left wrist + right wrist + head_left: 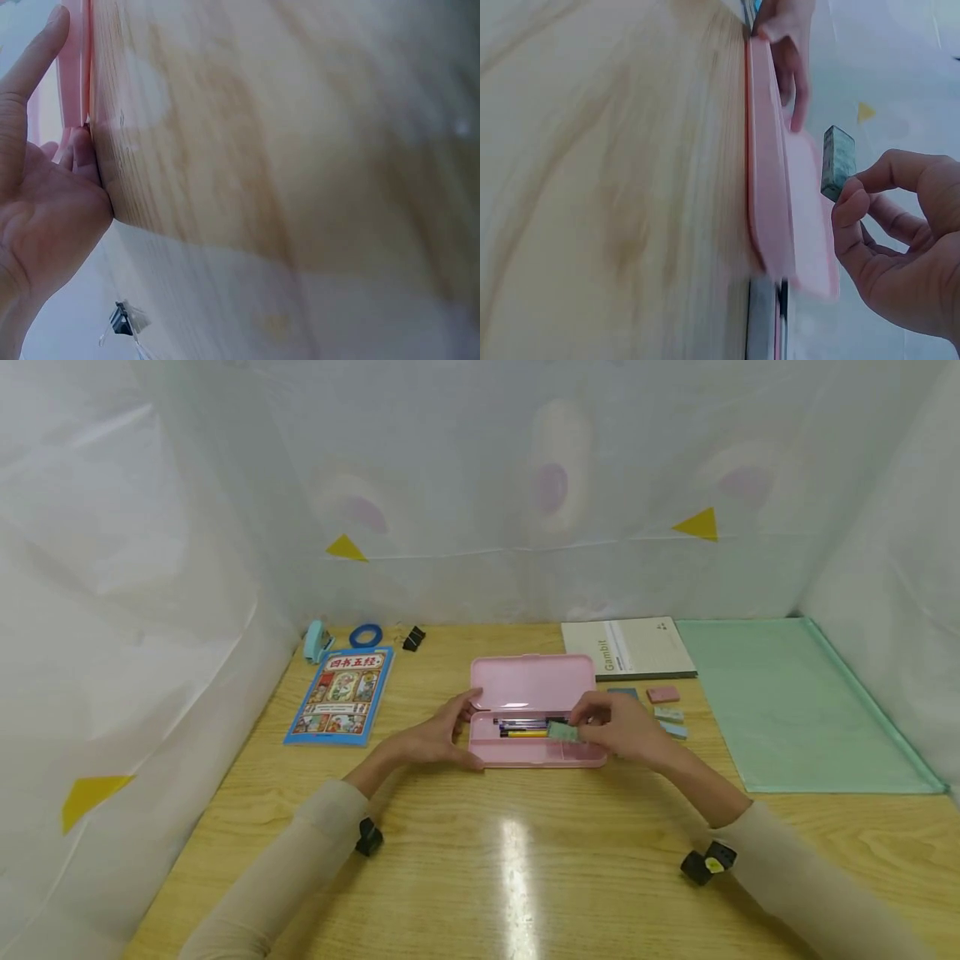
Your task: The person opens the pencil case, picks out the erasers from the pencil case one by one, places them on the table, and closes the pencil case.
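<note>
An open pink pencil case (534,685) lies on the table, its lid tilted back and several pens and pencils (525,727) in its rear compartment. My left hand (438,735) holds the case's left end, thumb along the front and fingers toward the back; the left wrist view shows this palm (52,202) beside the pink wall (73,67). Between thumb and finger, my right hand (618,727) pinches a small green eraser (562,732) over the case's right part. The right wrist view shows the eraser (838,163) raised above the case's rim (769,165).
Right of the case lie a pink eraser (663,694), a pale green one (669,715) and blue ones partly behind my hand. Farther out are a notebook (637,647) and a green glass-like sheet (817,710). At left are a book (341,697), stapler (317,642), tape roll (366,636) and binder clip (413,638).
</note>
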{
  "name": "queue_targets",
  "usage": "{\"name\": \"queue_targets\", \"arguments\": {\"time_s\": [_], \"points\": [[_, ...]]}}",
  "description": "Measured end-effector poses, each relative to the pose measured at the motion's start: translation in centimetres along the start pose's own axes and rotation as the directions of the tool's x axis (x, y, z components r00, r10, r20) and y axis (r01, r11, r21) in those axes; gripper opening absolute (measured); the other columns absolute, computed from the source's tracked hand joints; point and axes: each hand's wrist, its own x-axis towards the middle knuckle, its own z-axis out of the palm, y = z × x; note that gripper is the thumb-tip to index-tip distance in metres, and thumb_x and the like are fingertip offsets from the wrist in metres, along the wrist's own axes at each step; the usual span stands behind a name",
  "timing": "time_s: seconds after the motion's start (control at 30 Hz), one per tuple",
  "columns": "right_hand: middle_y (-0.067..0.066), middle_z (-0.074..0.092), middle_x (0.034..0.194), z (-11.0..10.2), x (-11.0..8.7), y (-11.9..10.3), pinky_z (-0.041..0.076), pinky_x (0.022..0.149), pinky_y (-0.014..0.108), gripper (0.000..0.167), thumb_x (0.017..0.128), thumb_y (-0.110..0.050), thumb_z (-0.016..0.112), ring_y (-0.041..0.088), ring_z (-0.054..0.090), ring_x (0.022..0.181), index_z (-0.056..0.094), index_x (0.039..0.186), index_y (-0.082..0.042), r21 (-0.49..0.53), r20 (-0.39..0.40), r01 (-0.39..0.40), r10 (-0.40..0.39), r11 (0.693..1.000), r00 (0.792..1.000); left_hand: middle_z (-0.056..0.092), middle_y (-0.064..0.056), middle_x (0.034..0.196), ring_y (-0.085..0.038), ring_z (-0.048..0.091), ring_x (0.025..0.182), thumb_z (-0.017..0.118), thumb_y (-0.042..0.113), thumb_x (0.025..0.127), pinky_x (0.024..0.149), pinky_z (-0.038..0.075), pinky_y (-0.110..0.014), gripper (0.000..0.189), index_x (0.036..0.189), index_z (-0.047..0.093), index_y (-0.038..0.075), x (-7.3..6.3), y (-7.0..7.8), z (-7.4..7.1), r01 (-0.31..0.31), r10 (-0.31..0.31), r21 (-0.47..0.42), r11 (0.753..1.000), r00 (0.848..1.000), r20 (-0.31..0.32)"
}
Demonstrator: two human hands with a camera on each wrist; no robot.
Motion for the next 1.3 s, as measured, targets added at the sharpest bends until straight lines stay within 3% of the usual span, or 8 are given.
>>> {"name": "queue_targets", "arguments": {"time_s": [0.17, 0.37, 0.6, 0.77, 0.9, 1.07, 1.3], "points": [[0.010, 0.063, 0.081, -3.1, -2.0, 1.9, 0.047, 0.055, 0.032, 0.012, 0.093, -0.003, 0.065, 0.016, 0.052, 0.060, 0.072, 0.103, -0.006, -0.013, -0.015, -0.031, 0.031, 0.999, 0.999, 0.033, -0.018, 0.145, -0.034, 0.033, 0.131, 0.089, 0.018, 0.083, 0.114, 0.031, -0.049, 0.120, 0.168, 0.004, 0.017, 0.1, 0.0, 0.1, 0.013, -0.013, -0.004, 1.000, 1.000, 0.000], [0.016, 0.062, 0.095, -6.5, -4.7, 4.0, 0.048, 0.059, 0.034, 0.013, 0.100, -0.007, 0.063, 0.008, 0.055, 0.071, 0.070, 0.109, -0.001, -0.013, -0.041, -0.035, 0.035, 0.999, 0.999, 0.033, -0.015, 0.146, -0.031, 0.033, 0.132, 0.089, 0.023, 0.083, 0.114, 0.032, -0.048, 0.119, 0.168, 0.004, 0.021, 0.1, 0.1, 0.2, 0.018, -0.018, 0.005, 1.000, 1.000, 0.000], [0.012, 0.058, 0.075, -9.4, -7.7, 6.5, 0.045, 0.058, 0.038, 0.014, 0.105, -0.011, 0.059, 0.029, 0.052, 0.061, 0.067, 0.111, -0.002, -0.047, -0.005, -0.063, 0.063, 0.997, 0.998, 0.036, -0.010, 0.140, -0.025, 0.037, 0.125, 0.091, 0.035, 0.081, 0.109, 0.037, -0.042, 0.121, 0.167, 0.006, 0.027, 0.0, 0.2, -0.1, 0.007, -0.007, 0.013, 1.000, 1.000, 0.002], [0.009, 0.060, 0.081, -10.2, -8.5, 7.6, 0.045, 0.056, 0.036, 0.014, 0.106, -0.012, 0.060, 0.024, 0.051, 0.062, 0.068, 0.112, -0.003, -0.089, 0.022, -0.060, 0.063, 0.994, 0.998, 0.035, -0.007, 0.141, -0.023, 0.036, 0.127, 0.091, 0.039, 0.080, 0.112, 0.036, -0.041, 0.122, 0.167, 0.005, 0.029, -0.1, 0.2, -0.2, 0.020, -0.020, 0.028, 0.999, 1.000, 0.001], [0.010, 0.063, 0.086, -10.1, -8.6, 8.0, 0.045, 0.055, 0.035, 0.013, 0.105, -0.012, 0.060, 0.023, 0.051, 0.062, 0.069, 0.111, -0.003, -0.096, 0.020, -0.069, 0.072, 0.993, 0.997, 0.036, -0.007, 0.139, -0.023, 0.037, 0.123, 0.091, 0.038, 0.080, 0.108, 0.038, -0.039, 0.123, 0.167, 0.006, 0.028, 0.0, 0.2, -0.2, 0.011, -0.011, 0.030, 0.999, 1.000, -0.003], [0.012, 0.063, 0.090, -10.1, -8.4, 8.1, 0.045, 0.055, 0.035, 0.013, 0.105, -0.010, 0.059, 0.022, 0.052, 0.063, 0.069, 0.111, -0.003, -0.086, 0.037, -0.068, 0.071, 0.994, 0.997, 0.037, -0.009, 0.135, -0.024, 0.038, 0.117, 0.092, 0.035, 0.080, 0.101, 0.039, -0.038, 0.122, 0.167, 0.006, 0.027, 0.1, 0.1, -0.2, 0.002, -0.002, 0.020, 1.000, 1.000, 0.002], [0.014, 0.065, 0.099, -10.3, -8.0, 8.0, 0.047, 0.057, 0.035, 0.016, 0.107, -0.014, 0.058, 0.024, 0.055, 0.065, 0.069, 0.114, -0.004, -0.098, 0.031, -0.057, 0.061, 0.994, 0.998, 0.035, -0.014, 0.140, -0.030, 0.036, 0.123, 0.091, 0.025, 0.081, 0.105, 0.036, -0.045, 0.122, 0.167, 0.004, 0.024, 0.0, 0.2, 0.0, 0.002, -0.002, -0.007, 1.000, 1.000, 0.000]]}}
